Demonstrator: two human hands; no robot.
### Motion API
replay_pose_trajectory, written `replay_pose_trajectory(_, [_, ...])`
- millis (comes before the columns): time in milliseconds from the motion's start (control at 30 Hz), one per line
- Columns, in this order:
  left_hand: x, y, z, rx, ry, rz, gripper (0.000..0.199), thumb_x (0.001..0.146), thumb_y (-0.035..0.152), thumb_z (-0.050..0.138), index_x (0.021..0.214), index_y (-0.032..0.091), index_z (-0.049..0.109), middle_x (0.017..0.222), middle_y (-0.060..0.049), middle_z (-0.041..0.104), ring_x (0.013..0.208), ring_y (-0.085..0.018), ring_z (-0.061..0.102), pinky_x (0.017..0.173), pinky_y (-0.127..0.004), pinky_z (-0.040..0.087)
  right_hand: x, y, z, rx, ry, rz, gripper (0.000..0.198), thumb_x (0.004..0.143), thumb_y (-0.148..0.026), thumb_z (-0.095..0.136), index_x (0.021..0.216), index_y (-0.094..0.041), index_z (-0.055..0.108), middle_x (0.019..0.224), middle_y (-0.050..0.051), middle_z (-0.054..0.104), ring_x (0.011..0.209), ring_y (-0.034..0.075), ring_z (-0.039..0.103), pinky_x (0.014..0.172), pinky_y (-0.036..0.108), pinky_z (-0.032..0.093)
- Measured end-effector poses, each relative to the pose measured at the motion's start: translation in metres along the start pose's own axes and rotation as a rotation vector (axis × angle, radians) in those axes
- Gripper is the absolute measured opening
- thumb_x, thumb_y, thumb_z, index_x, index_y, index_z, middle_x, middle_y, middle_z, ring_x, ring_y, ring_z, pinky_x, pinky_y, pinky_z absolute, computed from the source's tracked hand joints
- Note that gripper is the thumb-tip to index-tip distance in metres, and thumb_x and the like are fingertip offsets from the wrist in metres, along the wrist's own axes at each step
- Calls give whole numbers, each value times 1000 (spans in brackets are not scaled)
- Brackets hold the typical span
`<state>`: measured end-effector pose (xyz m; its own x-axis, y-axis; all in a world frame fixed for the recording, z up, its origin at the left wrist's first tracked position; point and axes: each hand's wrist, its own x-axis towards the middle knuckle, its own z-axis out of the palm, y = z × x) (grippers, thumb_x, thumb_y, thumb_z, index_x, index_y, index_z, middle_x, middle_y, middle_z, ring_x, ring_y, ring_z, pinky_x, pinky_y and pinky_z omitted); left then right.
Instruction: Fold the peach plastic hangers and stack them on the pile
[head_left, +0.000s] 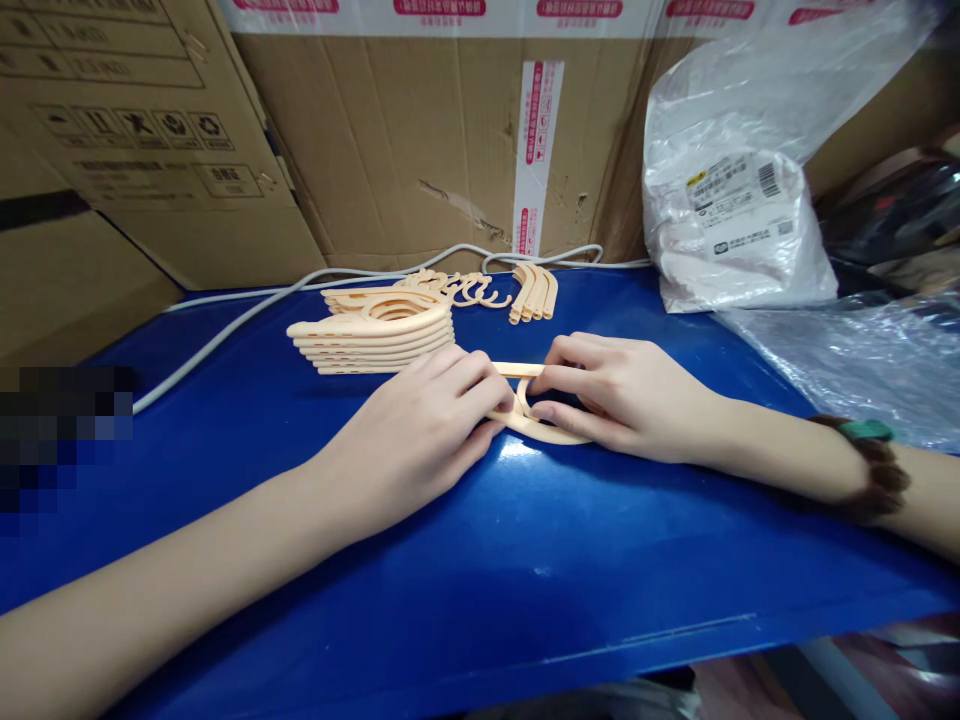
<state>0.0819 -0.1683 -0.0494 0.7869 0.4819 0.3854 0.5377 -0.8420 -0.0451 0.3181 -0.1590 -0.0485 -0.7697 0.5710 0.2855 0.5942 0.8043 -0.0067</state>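
One hanger piece (pixel 544 431) between both hands (pixel 442 410)

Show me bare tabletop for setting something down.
Broadest: the blue tabletop between left hand, right hand and near edge. Another lies between the white cable and left forearm; a smaller one between the curved tubes and plastic bag. Crowded: back middle, with stacked hanger pieces and hooks, and around the handled piece.

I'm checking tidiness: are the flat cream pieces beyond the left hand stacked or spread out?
Stacked: the flat cream pieces lie one on another, their edges showing as layers.
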Motion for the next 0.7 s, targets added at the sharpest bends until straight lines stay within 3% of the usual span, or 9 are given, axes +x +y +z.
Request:
replay_pose_trajectory(233, [0,0,0,75,10,18,22,99,21,41,92,16,62,89,-6,59,85,-22,52,73,-34,42,0,1,0,14,5,1,43,101,-44,35,104,-17,68,95,9,62,84,19,59,76,32,44])
replay_pose_trajectory(433, [-1,-1,-1,57,53,27,16,98,20,47,90,16,61,82,-3,62,77,-20,53,67,-31,40,-2,1,-3,-8,19,-34,60,92,-68,38,101,-17,68,83,6,60,69,18,56,66,31,38])
replay_pose_trajectory(700, [-4,-1,-1,18,49,-9,11,95,21,54,93,16,63,85,-3,66,80,-21,59,68,-30,41,-3,-1,-4,-1,7,-61,70,86,-78,33,92,-17,67,73,3,56,61,16,48,61,30,31])
